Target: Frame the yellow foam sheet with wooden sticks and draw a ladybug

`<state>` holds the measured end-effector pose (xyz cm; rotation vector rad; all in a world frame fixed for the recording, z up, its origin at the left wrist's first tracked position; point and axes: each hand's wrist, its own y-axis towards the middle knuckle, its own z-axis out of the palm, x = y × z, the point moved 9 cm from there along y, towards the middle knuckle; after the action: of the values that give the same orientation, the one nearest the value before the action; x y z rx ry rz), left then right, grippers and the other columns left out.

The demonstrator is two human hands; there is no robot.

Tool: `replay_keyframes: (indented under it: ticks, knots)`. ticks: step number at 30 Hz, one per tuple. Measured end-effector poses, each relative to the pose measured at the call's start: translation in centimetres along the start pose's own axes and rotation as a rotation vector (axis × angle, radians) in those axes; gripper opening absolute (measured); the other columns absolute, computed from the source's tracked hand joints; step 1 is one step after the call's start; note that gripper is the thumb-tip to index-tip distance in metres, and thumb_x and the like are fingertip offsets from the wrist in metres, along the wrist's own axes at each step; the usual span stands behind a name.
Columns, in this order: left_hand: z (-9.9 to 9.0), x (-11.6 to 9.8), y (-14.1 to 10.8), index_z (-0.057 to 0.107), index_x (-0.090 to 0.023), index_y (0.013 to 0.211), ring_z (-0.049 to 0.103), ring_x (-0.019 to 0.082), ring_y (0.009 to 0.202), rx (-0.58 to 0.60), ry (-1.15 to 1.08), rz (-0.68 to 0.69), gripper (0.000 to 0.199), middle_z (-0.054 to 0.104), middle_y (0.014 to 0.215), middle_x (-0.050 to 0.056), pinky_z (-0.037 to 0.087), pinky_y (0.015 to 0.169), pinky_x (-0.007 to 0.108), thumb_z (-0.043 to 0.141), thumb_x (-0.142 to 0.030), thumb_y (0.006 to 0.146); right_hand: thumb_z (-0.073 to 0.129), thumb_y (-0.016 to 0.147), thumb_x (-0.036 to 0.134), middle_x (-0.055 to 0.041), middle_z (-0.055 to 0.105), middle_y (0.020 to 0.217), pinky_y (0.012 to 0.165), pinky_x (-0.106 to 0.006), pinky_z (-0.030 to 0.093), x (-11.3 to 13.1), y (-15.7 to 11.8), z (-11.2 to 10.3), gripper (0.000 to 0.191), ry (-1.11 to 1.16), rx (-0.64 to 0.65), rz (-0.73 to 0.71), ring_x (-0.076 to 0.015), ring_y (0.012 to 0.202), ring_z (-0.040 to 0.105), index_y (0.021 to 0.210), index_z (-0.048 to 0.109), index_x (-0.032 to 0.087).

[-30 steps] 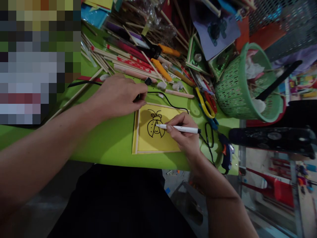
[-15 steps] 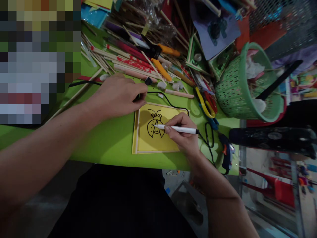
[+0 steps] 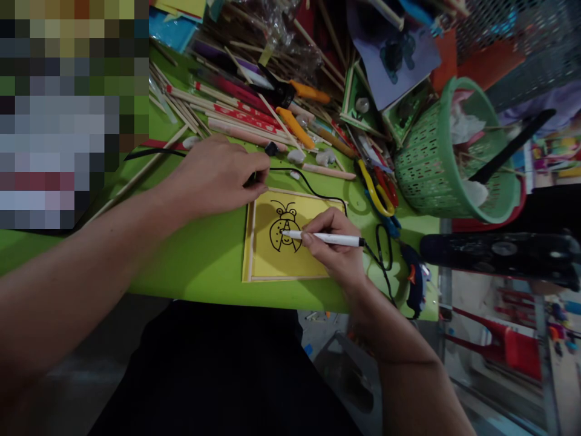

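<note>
My right hand (image 3: 333, 242) grips a white marker (image 3: 340, 238) with a black end. Its tip touches the left wing of a black ladybug drawing (image 3: 285, 233), where several small dots show. The drawing is on a yellow sheet (image 3: 267, 266) edged with thin wooden sticks, lying on the green tabletop (image 3: 195, 266). My left hand (image 3: 227, 175) rests at the sheet's upper left corner, fingers curled and pressed together. A small dark patch shows beneath them, and I cannot make out what it is.
Wooden sticks (image 3: 181, 109), orange-handled cutters (image 3: 297, 127) and yellow-handled scissors (image 3: 374, 188) crowd the back. A green basket (image 3: 422, 157) stands at the right, near a glue gun (image 3: 416, 281). A black cord (image 3: 313, 188) runs behind the sheet. Pixelation covers the upper left.
The marker tip has shifted very slightly on the ladybug's left wing. My left hand stays in the same spot.
</note>
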<state>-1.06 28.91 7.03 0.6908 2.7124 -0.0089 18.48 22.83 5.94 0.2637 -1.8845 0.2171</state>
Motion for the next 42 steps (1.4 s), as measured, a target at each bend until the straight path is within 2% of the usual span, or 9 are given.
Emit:
replay_keyframes:
  ticks: [5,11,22,26,35,42]
  knots:
    - [0.0,0.0,0.0,0.073,-0.023,0.091,0.061,0.023,0.074,0.01,-0.003,0.005,0.023,0.069,0.073,0.003,0.037,0.074,0.037,0.052,-0.032,0.094,0.081,0.086,0.032,0.0033,0.067,0.07,0.051,-0.027,0.039,-0.1,-0.1,0.0,0.019,-0.01,0.012,0.013,-0.012,0.058,0.053,0.084,0.064,0.024]
    - [0.0,0.0,0.0,0.073,-0.022,0.09,0.057,0.02,0.072,-0.003,-0.028,0.002,0.021,0.068,0.073,0.003,0.037,0.076,0.034,0.054,-0.029,0.093,0.081,0.087,0.032,0.0038,0.066,0.069,0.05,-0.027,0.039,0.0,-0.1,0.1,0.019,-0.003,0.016,0.013,-0.0114,0.057,0.052,0.084,0.064,0.024]
    - [0.4,0.3,0.0,0.075,-0.02,0.092,0.058,0.019,0.071,-0.04,0.012,-0.005,0.021,0.064,0.07,0.001,0.044,0.081,0.035,0.056,-0.031,0.093,0.08,0.087,0.037,0.0024,0.066,0.072,0.055,-0.029,0.045,-0.4,0.0,-0.7,0.02,0.034,-0.053,0.004,-0.0137,0.063,0.055,0.084,0.065,0.025]
    - [0.3,0.1,0.1,0.075,-0.02,0.092,0.059,0.019,0.07,-0.032,0.02,0.004,0.02,0.064,0.069,0.001,0.044,0.081,0.034,0.057,-0.029,0.093,0.08,0.088,0.035,0.0033,0.064,0.072,0.057,-0.03,0.046,-0.6,-0.1,-0.9,0.019,0.065,-0.073,0.025,-0.0136,0.063,0.056,0.085,0.064,0.025]
    - [0.2,0.0,-0.1,0.075,-0.021,0.093,0.059,0.018,0.07,-0.021,0.027,0.024,0.022,0.066,0.071,0.001,0.042,0.076,0.033,0.055,-0.029,0.095,0.079,0.087,0.033,0.0038,0.063,0.07,0.054,-0.028,0.041,0.2,0.1,-0.5,0.018,-0.003,-0.055,-0.006,-0.0124,0.06,0.053,0.083,0.064,0.024]
    - [0.2,0.0,0.0,0.074,-0.021,0.095,0.06,0.019,0.072,0.003,0.02,0.025,0.025,0.068,0.073,0.001,0.043,0.077,0.033,0.052,-0.031,0.097,0.079,0.087,0.031,0.0042,0.062,0.072,0.058,-0.031,0.044,-0.6,0.0,-1.4,0.017,0.055,-0.113,0.002,-0.0134,0.063,0.055,0.084,0.064,0.025]
